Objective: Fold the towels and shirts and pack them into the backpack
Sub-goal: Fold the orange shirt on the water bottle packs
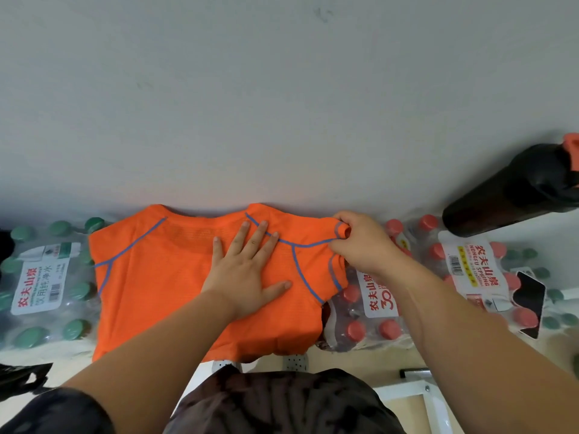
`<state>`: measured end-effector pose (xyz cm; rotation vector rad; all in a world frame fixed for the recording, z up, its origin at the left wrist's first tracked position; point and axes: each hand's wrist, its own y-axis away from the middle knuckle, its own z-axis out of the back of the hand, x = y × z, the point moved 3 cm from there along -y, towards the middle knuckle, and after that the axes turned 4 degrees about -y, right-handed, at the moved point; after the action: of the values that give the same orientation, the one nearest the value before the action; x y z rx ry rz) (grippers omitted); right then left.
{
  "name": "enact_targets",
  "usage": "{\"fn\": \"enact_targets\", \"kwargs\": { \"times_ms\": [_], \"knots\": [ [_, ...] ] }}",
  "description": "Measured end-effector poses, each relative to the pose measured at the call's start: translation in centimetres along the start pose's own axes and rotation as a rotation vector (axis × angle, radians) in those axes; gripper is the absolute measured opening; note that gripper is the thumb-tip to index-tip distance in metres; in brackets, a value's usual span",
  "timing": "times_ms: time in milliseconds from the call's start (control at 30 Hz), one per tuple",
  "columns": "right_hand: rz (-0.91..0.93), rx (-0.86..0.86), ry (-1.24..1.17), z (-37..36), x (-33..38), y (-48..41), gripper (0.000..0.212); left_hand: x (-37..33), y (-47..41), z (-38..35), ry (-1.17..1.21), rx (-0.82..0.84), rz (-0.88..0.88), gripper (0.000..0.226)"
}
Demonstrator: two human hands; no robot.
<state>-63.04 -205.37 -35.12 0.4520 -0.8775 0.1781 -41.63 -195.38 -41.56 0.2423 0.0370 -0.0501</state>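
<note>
The orange shirt (156,292) lies spread over shrink-wrapped bottle packs (40,277) against the wall. It looks thin, light and limp, and likely to slide on the plastic. The left hand (247,270) presses it flat with straight fingers, while the right hand (360,242) pinches the sleeve cuff (341,230), a sensible hold for folding inward.

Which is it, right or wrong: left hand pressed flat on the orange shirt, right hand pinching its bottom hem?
Wrong in one respect. The head view shows the left hand pressed flat on the orange shirt, but the right hand pinches the sleeve cuff, not the bottom hem.
</note>
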Motion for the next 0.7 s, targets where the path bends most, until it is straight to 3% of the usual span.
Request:
{"fn": "enact_targets", "kwargs": {
  "times_ms": [133, 267, 367, 433, 533, 633, 700],
  "knots": [
    [-0.038, -0.090, -0.006, -1.9, 1.0, 0.6, 0.029, -0.1, -0.2, 0.2, 0.016, 0.033, -0.003, 0.101],
    [-0.006, -0.171, 0.075, -4.5, 3.8, 0.7, 0.018, 0.6, 0.1, 1.1, 0.104, -0.010, -0.042, 0.099],
    [0.057, -0.229, 0.111, -7.4, 5.8, 1.2, 0.037, 2.0, 1.1, 1.7, 0.102, -0.045, -0.054, 0.094],
    [0.061, -0.179, 0.202, -10.0, 5.7, 1.3, 0.048, 3.6, 2.1, 1.6, 0.075, -0.029, -0.051, 0.094],
    [0.096, -0.118, 0.348, -12.4, 4.9, 2.0, 0.049, 5.9, 3.6, 1.1, 0.033, 0.009, -0.073, 0.094],
    [0.261, -0.256, 0.467, -13.0, 4.3, 3.3, 0.048, 7.2, 4.5, 0.5, 0.003, 0.054, -0.120, 0.093],
    [0.265, -0.339, 0.576, -13.2, 3.6, 4.2, 0.053, 7.5, 4.6, 0.2, 0.001, 0.068, -0.141, 0.093]
  ]
}}
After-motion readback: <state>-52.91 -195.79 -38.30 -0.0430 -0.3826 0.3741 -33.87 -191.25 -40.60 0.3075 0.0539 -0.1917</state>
